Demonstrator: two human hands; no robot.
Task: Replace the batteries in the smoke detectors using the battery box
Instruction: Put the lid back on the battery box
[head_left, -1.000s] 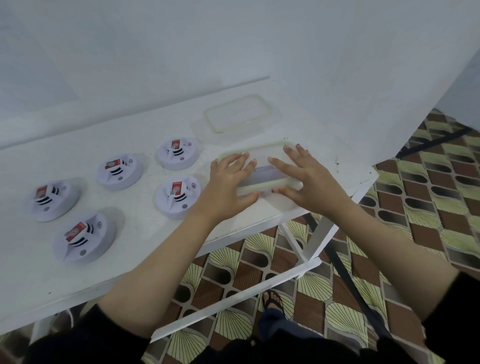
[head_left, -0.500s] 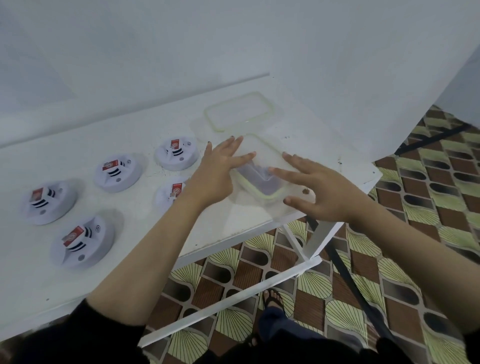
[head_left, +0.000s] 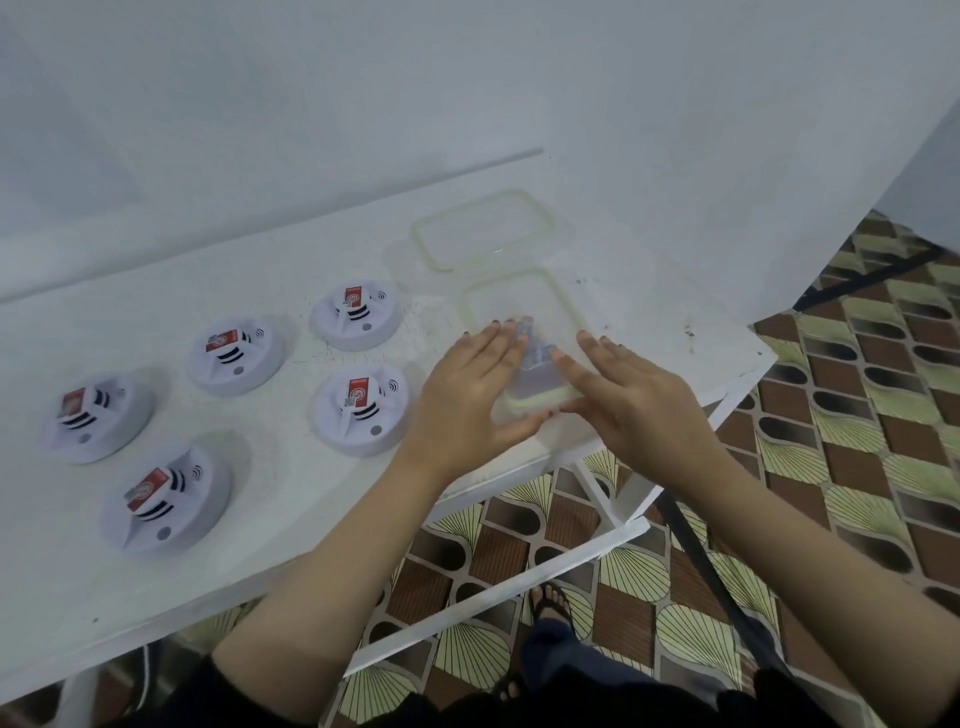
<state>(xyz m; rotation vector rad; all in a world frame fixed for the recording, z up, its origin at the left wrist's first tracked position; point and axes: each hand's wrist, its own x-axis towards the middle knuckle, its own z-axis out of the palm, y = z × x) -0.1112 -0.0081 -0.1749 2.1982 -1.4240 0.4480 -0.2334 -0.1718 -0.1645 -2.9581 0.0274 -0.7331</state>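
The battery box (head_left: 519, 299) is a clear plastic container, rectangular with rounded corners and a pale green seal around its rim. It stands open on the white table (head_left: 260, 545), directly under both hands and close to the table's near edge. The left hand (head_left: 467, 389) lies on the left side of the box with straight fingers, and its thumb touches the near corner. The right hand (head_left: 634, 400) lies on the right side, also with fingers straight and not curled around anything. Between the fingertips something small and bluish shows inside the box, but it is too blurred to identify. Just beyond the hands lies the lid (head_left: 483, 231), flat on the table, clear with the same green edge. To the left of the left hand is the closest smoke detector (head_left: 361, 410), and further left are four other smoke detectors (head_left: 236, 353); all are round, white, smooth plastic, with black slots and a red label on top. The tabletop is painted white and has some small dark marks. Behind it is a plain white wall (head_left: 311, 104). Below the arms, the floor (head_left: 857, 415) has glossy tiles with a brown, green and black pattern, and a foot in a sandal (head_left: 550, 603) is visible.
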